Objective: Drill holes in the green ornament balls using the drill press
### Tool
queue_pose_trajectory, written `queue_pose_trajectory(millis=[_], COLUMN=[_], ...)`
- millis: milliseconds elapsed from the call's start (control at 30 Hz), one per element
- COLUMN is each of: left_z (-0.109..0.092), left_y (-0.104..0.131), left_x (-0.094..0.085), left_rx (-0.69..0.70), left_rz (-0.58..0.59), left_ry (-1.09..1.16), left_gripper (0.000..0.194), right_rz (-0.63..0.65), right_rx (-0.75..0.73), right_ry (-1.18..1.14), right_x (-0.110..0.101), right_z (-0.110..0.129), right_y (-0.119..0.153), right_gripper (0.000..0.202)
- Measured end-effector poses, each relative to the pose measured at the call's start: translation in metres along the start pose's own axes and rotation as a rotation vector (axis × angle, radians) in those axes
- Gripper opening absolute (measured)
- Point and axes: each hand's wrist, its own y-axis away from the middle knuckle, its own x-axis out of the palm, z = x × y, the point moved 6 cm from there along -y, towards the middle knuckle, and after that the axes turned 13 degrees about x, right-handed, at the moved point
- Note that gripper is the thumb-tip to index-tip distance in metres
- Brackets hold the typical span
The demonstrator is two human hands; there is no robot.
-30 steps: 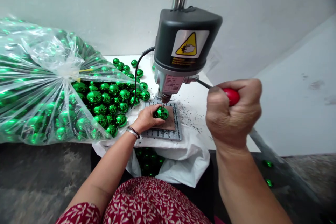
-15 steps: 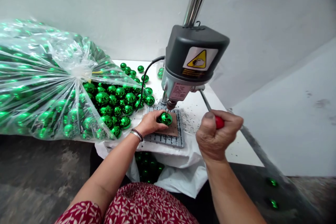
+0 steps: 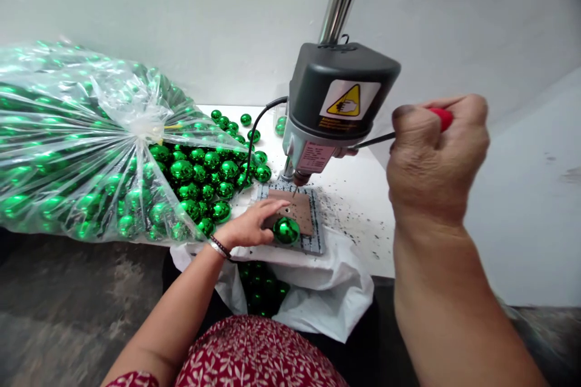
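Observation:
A shiny green ball [image 3: 286, 230] lies over the near edge of the brown board [image 3: 303, 208] on the drill press base. My left hand [image 3: 249, 225] is beside it with thumb and fingers spread, not gripping it. Above the board points the thin bit [image 3: 295, 190] of the drill press [image 3: 342, 94], clear of the ball. My right hand [image 3: 436, 163] is wrapped round the red knob [image 3: 445, 118] of the feed lever [image 3: 377, 140], which sticks out to the right of the drill head.
Left of the press, loose green balls [image 3: 221, 211] spill beside a big clear plastic bag [image 3: 136, 91] full of them. A white sack [image 3: 327, 290] hangs open at the table's front edge, with green balls inside. Dark shavings dot the white tabletop [image 3: 363, 205]. A black cable [image 3: 256, 124] curves behind.
My right hand has raised the lever, and the bit is up. My left hand has let go of the ball, which has moved toward me from under the bit.

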Motion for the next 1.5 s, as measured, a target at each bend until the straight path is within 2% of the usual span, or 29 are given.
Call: queue_pose_trajectory(millis=[100, 167, 200, 333, 433, 500, 633, 767, 867, 967, 1000, 1067, 1167, 1233, 1367, 1500], left_z=[0.010, 0.020, 0.024, 0.040, 0.049, 0.052, 0.052, 0.041, 0.034, 0.039, 0.041, 0.045, 0.049, 0.049, 0.040, 0.032], left_y=[-0.005, -0.019, -0.028, -0.068, -0.083, -0.088, -0.088, -0.075, -0.056, -0.034, -0.029, -0.021, -0.017, -0.019, -0.026, -0.031], left_x=[-0.023, -0.038, -0.042, -0.042, -0.039, -0.038, -0.039, -0.044, -0.043, -0.029, -0.023, -0.015, -0.008, -0.005, -0.003, 0.000], left_rx=[-0.164, -0.292, -0.341, -0.495, -0.629, -0.663, -0.674, -0.562, -0.473, -0.548, -0.586, -0.641, -0.660, -0.640, -0.553, -0.490], left_rz=[-0.118, -0.231, -0.238, -0.114, -0.022, -0.001, -0.042, -0.220, -0.388, -0.494, -0.511, -0.534, -0.536, -0.510, -0.402, -0.309], left_ry=[-0.110, -0.277, -0.345, -0.520, -0.589, -0.605, -0.617, -0.481, -0.101, 0.531, 0.684, 0.852, 0.899, 0.850, 0.572, 0.363], left_gripper=[0.061, 0.054, 0.053, 0.061, 0.058, 0.052, 0.046, 0.057, 0.051, 0.029, 0.023, 0.016, 0.014, 0.015, 0.032, 0.033], right_rz=[0.006, 0.004, 0.004, 0.017, 0.022, 0.023, 0.028, 0.028, 0.037, 0.046, 0.050, 0.057, 0.061, 0.057, 0.059, 0.082], right_rx=[-0.006, -0.012, -0.017, -0.035, -0.047, -0.045, -0.047, -0.067, -0.067, -0.053, -0.054, -0.065, -0.077, -0.096, -0.155, -0.120], right_ry=[-0.026, -0.036, -0.037, -0.024, -0.011, -0.020, -0.045, -0.079, -0.084, -0.087, -0.089, -0.088, -0.082, -0.082, -0.079, -0.069], right_x=[0.000, 0.000, 0.000, 0.000, -0.001, -0.002, -0.002, -0.002, -0.001, 0.000, 0.000, 0.001, 0.001, 0.001, 0.001, 0.001], right_z=[-0.004, -0.005, -0.005, -0.003, -0.001, 0.001, 0.002, 0.004, 0.005, 0.006, 0.006, 0.008, 0.008, 0.007, 0.007, 0.007], right_y=[0.001, 0.001, 0.000, 0.001, 0.003, 0.004, 0.004, 0.005, 0.005, 0.006, 0.006, 0.006, 0.006, 0.006, 0.006, 0.006], right_gripper=[0.010, 0.011, 0.011, 0.020, 0.026, 0.024, 0.019, 0.017, 0.014, 0.011, 0.011, 0.010, 0.011, 0.013, 0.016, 0.017])
